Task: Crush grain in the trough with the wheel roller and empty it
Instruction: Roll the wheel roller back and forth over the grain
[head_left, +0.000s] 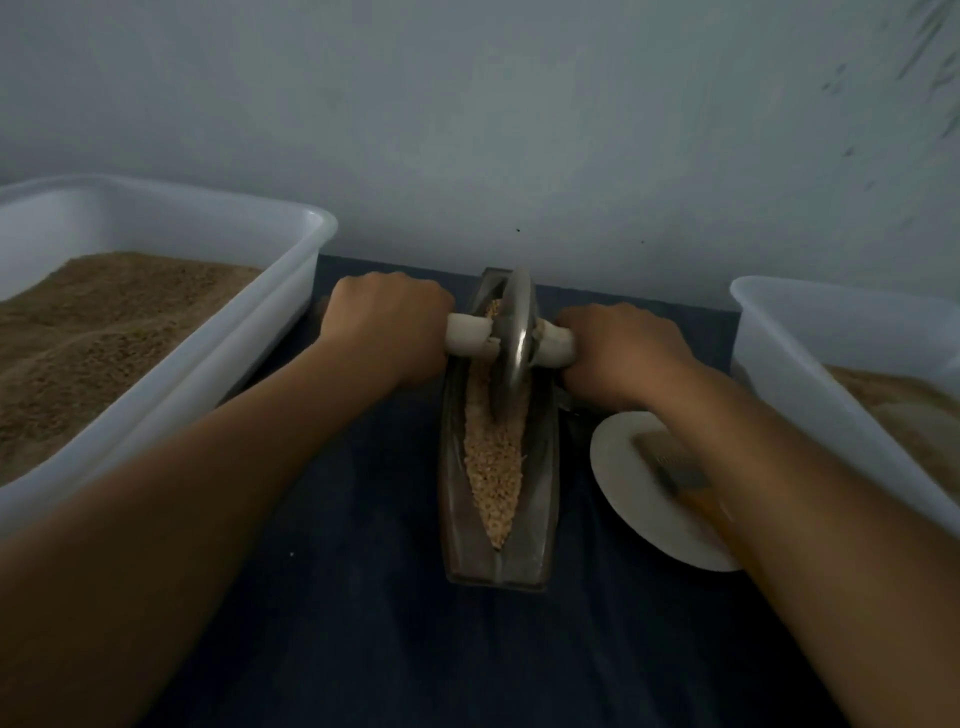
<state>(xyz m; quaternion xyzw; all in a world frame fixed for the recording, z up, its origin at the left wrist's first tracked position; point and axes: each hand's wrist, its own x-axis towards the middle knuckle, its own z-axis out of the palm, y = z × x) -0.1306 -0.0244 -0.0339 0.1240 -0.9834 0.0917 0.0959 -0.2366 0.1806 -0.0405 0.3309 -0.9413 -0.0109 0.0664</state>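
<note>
Here both hands clench the white handle ends of the wheel roller (511, 340): the left hand (389, 325) wraps its fingers around one end, the right hand (623, 351) around the other. Between the two fists the metal wheel stands in the trough (457, 499) on the dark worktop (337, 597), toward its far end, with grain (493, 467) lying nearer than the fingers.
</note>
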